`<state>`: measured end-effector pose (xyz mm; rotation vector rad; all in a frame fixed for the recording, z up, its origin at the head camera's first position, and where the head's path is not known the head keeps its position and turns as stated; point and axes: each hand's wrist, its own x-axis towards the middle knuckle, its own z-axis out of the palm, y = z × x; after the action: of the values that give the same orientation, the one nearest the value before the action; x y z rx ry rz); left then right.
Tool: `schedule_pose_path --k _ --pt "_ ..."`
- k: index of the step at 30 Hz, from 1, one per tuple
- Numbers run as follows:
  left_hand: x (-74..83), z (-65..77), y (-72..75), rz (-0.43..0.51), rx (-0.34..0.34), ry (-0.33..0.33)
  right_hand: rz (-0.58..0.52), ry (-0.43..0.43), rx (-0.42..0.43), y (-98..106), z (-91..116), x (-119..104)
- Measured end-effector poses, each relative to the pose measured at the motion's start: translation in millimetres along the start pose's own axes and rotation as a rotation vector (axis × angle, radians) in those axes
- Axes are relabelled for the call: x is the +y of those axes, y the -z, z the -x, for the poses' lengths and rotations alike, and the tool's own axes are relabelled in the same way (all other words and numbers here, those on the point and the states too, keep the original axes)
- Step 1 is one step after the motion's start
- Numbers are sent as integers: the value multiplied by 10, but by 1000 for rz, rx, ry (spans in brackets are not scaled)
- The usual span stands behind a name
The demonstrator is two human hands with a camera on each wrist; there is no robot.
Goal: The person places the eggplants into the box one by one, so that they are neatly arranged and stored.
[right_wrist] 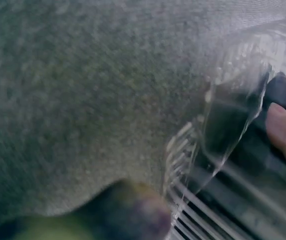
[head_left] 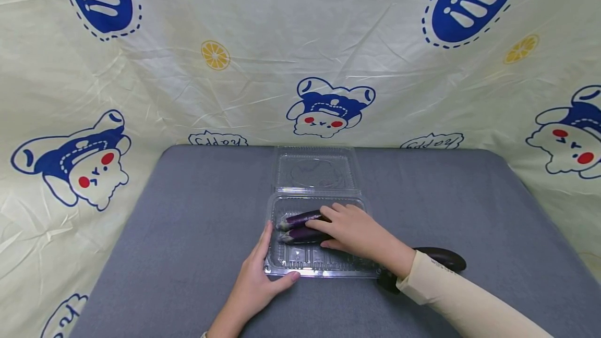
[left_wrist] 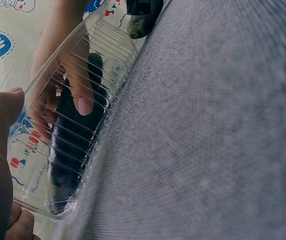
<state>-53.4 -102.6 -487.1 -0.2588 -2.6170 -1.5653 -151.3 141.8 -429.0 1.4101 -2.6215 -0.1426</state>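
A clear plastic clamshell box (head_left: 324,274) lies with its lid folded back. Two dark purple eggplants, a front one (head_left: 305,236) and a rear one (head_left: 300,219), lie side by side in the base, tips leftward. From the right, my right hand (head_left: 352,228) reaches in and grips the front eggplant, its thumb on the near side; the palm hides the eggplants' right ends. At the box's front left corner, my left hand (head_left: 255,278) rests with straight fingers along the left side and thumb at the front edge. The left wrist view shows that thumb (left_wrist: 3,107) beside the rim.
Another eggplant (head_left: 441,258) lies on the grey cloth-covered table (head_left: 197,233), right of the box and partly behind the right sleeve (head_left: 451,291). Its stem end (left_wrist: 140,27) shows in the left wrist view. A printed curtain (head_left: 258,93) hangs behind the table.
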Motion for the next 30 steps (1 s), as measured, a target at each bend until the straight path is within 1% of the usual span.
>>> schedule_pose_path --k 5,12,18,25,30 --pt "2 1 -4 -10 3 -10 32 2 -9 -41 -1 -25" --pt "-4 -1 -3 -11 3 -10 15 -22 -4 -98 -1 -44" --pt "-22 -2 -2 -7 0 -3 23 -22 6 -103 -5 -51" --pt "-29 0 -8 5 2 2 -17 -39 31 -81 40 -27" --pt "-29 -3 -8 3 5 -8 -59 -78 73 1 150 15"
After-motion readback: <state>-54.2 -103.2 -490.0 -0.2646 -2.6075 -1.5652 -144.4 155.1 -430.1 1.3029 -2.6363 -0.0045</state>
